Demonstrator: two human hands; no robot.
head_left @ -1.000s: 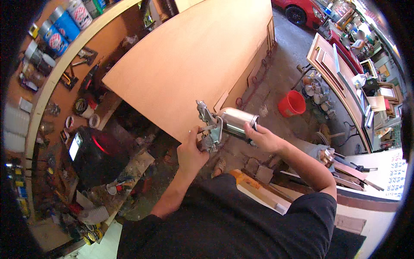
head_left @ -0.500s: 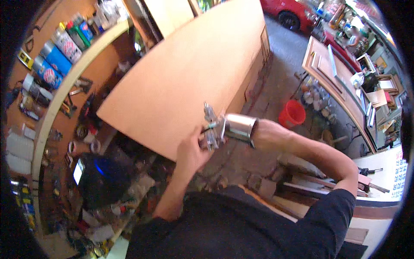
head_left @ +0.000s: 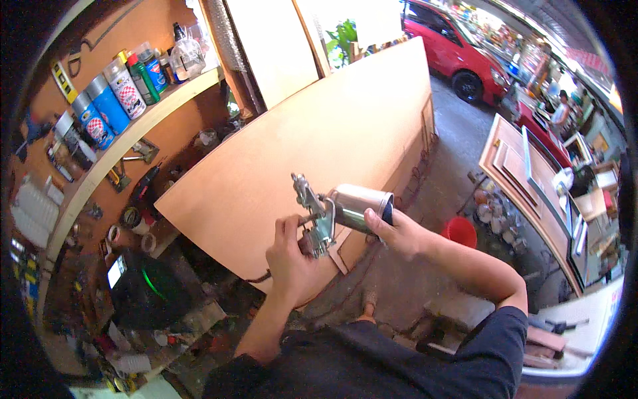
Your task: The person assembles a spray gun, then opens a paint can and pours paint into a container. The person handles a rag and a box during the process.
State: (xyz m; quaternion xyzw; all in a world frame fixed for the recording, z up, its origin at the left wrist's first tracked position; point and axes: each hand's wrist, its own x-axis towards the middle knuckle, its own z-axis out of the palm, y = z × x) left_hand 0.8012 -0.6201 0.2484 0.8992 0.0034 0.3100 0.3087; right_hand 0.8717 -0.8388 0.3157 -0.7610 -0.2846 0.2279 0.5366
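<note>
The left hand (head_left: 290,261) holds the spray gun (head_left: 323,227) from its left side; the right hand (head_left: 403,234) grasps the bottom end of the metal cup (head_left: 357,203). Gun and cup are up in the air, seen against the near end of the wooden board (head_left: 319,133), by its right edge. The cup appears joined to the gun; whether any tightening or loosening is left, I cannot tell

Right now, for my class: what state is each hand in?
Left hand: closed, holding the spray gun.
Right hand: closed, holding the metal cup by its end.
</note>
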